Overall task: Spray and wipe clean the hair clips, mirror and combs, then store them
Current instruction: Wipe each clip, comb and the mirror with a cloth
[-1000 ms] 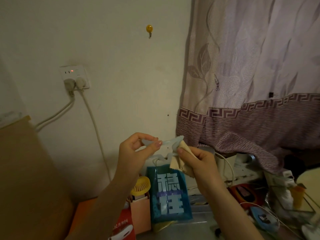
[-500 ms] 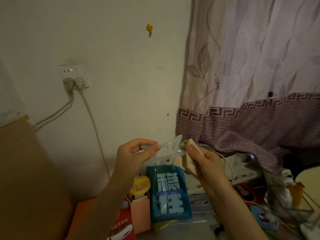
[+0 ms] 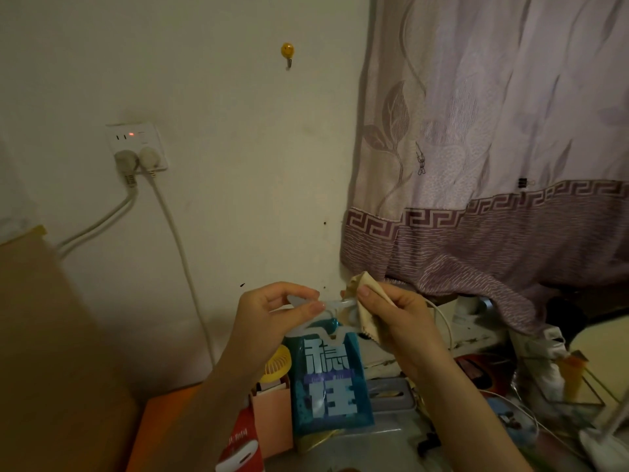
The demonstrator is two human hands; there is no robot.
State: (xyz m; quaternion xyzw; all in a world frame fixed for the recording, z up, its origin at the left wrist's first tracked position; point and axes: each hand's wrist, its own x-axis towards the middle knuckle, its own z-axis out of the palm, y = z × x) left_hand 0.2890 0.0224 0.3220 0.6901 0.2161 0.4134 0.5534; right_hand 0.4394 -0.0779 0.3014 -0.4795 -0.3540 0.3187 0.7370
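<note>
Two things fill most of the room from where I stand: the pale wall [image 3: 238, 165] and the mauve curtain [image 3: 493, 148] hanging at the right, its dark hem edged with a key-pattern band. A brown cardboard panel [image 3: 44, 352] leans against the wall at the left. Below it sits an orange surface [image 3: 160, 427], and to the right a cluttered tabletop with a grey tray [image 3: 391, 396] and white cables. A teal packet [image 3: 328, 379] with large pale characters stands upright in the middle of the clutter, a pink box [image 3: 272, 417] just beside it and a small yellow fan [image 3: 276, 364] behind that. On the wall a white socket [image 3: 138, 146] shows a red light and holds two plugs whose cords run downward. A little yellow hook [image 3: 288, 51] sticks to the wall higher up, and a black binder clip [image 3: 522, 182] grips the curtain.

In front of the packet, held up in the air, the left hand [image 3: 272, 318] pinches one end of a translucent pale hair clip [image 3: 335, 306] between thumb and fingers. The right hand [image 3: 398, 321] has its fingers curled round a beige cloth [image 3: 366, 301], thumb pressing the cloth against the clip's other end. The clip spans the small gap between both hands
</note>
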